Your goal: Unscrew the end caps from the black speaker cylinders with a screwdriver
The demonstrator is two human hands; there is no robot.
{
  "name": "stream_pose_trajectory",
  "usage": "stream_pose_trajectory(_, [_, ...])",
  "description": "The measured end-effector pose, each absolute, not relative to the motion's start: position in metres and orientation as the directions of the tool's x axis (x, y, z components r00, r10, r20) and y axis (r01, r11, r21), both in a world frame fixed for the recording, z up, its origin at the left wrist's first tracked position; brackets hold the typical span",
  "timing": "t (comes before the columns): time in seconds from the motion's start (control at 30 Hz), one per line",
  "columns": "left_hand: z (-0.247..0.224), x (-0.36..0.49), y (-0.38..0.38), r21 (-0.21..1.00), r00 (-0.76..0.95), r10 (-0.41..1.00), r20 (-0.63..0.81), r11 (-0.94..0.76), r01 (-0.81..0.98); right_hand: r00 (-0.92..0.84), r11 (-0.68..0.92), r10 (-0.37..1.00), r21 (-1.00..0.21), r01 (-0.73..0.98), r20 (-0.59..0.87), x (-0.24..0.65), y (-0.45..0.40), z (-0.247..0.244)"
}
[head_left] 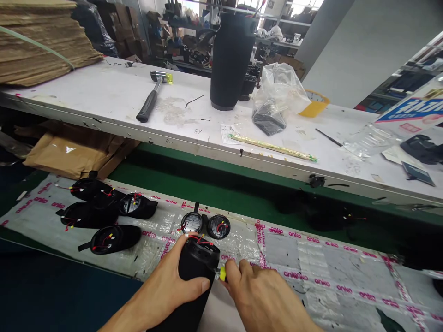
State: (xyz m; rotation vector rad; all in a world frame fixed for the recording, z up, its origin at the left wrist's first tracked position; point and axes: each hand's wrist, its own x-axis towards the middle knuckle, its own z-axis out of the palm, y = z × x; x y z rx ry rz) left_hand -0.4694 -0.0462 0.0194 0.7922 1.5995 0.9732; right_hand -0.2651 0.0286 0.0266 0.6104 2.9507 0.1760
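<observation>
My left hand is wrapped round a black cylindrical speaker, its thumb lying across the side. Red wires stick out of the speaker's open top end, which tilts away from me. My right hand is closed on a yellow-handled screwdriver, most of it hidden in the fist. Its short visible shaft meets the right side of the speaker near the top rim. Just beyond, two round black parts with wires lie on the taped plastic sheet.
Several black speaker parts with wires lie at left. On the raised white bench are a rubber mallet, a tall black speaker, a clear plastic bag and a wrapped stick. Stacked cardboard stands at far left.
</observation>
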Motion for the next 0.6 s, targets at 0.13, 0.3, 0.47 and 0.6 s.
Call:
stream_pose_trajectory(0.13, [0.011, -0.477, -0.045, 0.909, -0.128, 0.9, -0.417, 0.41, -0.078, -0.907, 0.907, 0.421, -0.009, 0.42, 0.02, -0.265, 0.034, 0.019])
stream_pose_trajectory(0.3, [0.003, -0.488, -0.044, 0.892, 0.008, 0.911, -0.412, 0.406, -0.197, -0.804, 0.832, 0.551, -0.221, 0.509, 0.224, -0.259, 0.041, 0.011])
stream_pose_trajectory(0.47, [0.001, -0.487, -0.043, 0.908, 0.012, 0.924, -0.383, 0.379, -0.179, -0.849, 0.855, 0.51, -0.19, 0.482, 0.141, -0.261, 0.042, 0.013])
stream_pose_trajectory(0.6, [0.004, -0.485, -0.041, 0.904, 0.047, 0.921, -0.386, 0.388, -0.181, -0.88, 0.873, 0.469, -0.184, 0.451, 0.069, -0.266, 0.039, 0.012])
